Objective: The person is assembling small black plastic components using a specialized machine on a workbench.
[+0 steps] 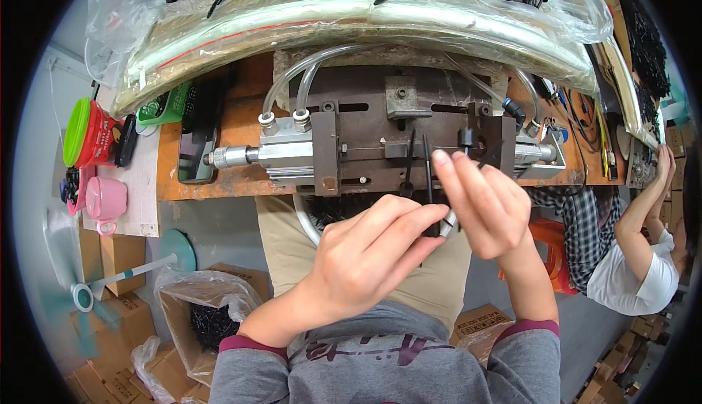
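Observation:
My left hand [365,250] is closed in front of the metal fixture, fingers and thumb pinched around the lower end of a thin black rod-like part [429,170] that points up toward the fixture. Beside it, my right hand [486,203] is also closed, its fingertips pinching a black part with a short cylindrical head [466,138]; the rest of that part is mostly hidden behind the fingers. Another slim black part [409,163] lies against the front of the dark metal fixture [365,130], just left of the rod. Both hands are close together over my lap.
Silver air cylinders [285,152] with clear hoses [311,68] flank the fixture. Behind it, a plastic-covered padded ledge [351,27] carries black parts. A phone [197,148], green basket [172,104] and pink cup [106,198] stand left. A fan [84,296] is lower left; another person [632,258] sits right.

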A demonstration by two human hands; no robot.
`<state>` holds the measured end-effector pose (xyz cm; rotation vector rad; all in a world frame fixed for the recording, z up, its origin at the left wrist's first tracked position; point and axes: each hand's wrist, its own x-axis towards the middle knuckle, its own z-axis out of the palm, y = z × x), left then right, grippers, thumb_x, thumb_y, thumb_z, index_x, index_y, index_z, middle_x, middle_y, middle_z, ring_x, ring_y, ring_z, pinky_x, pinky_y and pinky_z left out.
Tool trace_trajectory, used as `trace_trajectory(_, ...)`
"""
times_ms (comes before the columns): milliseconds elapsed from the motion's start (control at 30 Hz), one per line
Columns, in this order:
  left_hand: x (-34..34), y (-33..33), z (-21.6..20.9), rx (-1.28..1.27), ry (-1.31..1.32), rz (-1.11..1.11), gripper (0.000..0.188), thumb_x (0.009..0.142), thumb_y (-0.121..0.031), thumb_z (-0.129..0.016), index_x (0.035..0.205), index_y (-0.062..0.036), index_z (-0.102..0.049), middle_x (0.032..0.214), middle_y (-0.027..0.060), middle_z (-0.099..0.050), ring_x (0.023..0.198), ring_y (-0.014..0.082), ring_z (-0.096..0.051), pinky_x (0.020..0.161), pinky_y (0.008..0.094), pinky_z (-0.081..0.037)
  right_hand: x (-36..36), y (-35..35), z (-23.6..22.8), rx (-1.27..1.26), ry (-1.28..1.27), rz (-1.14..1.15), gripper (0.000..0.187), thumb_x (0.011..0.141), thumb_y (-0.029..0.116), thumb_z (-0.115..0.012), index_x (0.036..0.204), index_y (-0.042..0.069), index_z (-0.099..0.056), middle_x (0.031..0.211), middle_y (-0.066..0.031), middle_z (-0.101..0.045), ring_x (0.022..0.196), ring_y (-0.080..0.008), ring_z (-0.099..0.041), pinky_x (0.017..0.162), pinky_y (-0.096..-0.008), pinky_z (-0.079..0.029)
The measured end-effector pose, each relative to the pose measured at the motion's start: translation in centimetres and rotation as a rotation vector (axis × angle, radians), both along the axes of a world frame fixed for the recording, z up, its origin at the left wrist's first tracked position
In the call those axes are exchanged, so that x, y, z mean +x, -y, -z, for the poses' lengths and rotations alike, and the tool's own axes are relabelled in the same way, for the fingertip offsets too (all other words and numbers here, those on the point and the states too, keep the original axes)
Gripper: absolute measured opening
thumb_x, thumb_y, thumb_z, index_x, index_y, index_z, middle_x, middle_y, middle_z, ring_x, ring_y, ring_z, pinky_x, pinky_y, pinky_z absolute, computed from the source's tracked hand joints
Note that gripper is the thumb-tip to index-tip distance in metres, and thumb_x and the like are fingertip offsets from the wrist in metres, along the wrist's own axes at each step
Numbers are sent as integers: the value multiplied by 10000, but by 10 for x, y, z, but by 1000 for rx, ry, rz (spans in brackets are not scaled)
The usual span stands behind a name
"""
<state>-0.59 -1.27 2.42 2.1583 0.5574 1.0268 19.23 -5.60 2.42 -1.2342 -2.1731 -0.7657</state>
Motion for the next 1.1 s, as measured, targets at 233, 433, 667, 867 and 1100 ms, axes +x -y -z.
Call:
trace_trajectory(233,2,-7,28,231,-178,-112,290,731,-49,-815,1001,-19,-713,1138,124,-697,642,160,-648,596,258,-534,4,7,-13,-72,-526,83,343,746,-162,-670,1072,-61,-701,1053,-196,-696,881,-278,-710,747,-334,-575)
trace_trajectory(433,6,-15,24,423,-352,-146,276,734,-131,-811,978,-48,-711,1253,82,-686,545,132,-582,532,242,-471,-7,16,-25,-385,-1420,-92,126,1002,1,-537,1079,-85,-588,1079,-231,-678,806,-224,-719,670,-284,-599)
trace_trajectory(667,4,-17,20,250,-224,-72,352,699,-93,-833,1027,-30,-719,1224,113,-691,721,175,-676,636,257,-539,3,18,-27,-781,-1984,-219,306,1083,226,-422,929,-12,-536,958,-208,-655,552,-138,-590,417,-218,-465)
trace_trajectory(867,-2,-9,2,258,43,103,395,648,-21,-859,1027,-16,-748,1046,130,-711,852,251,-710,668,313,-578,-7,13,-26,-1114,-2034,-237,273,1049,232,-493,934,-6,-560,948,-156,-648,486,-115,-535,383,-219,-350)
trace_trajectory(1100,-10,-6,3,191,-21,-1,325,639,-95,-872,916,-24,-719,1133,147,-708,720,195,-663,620,306,-536,-4,5,-36,-479,-1631,-94,242,1045,118,-489,1073,-80,-626,975,-173,-680,682,-168,-671,628,-263,-562)
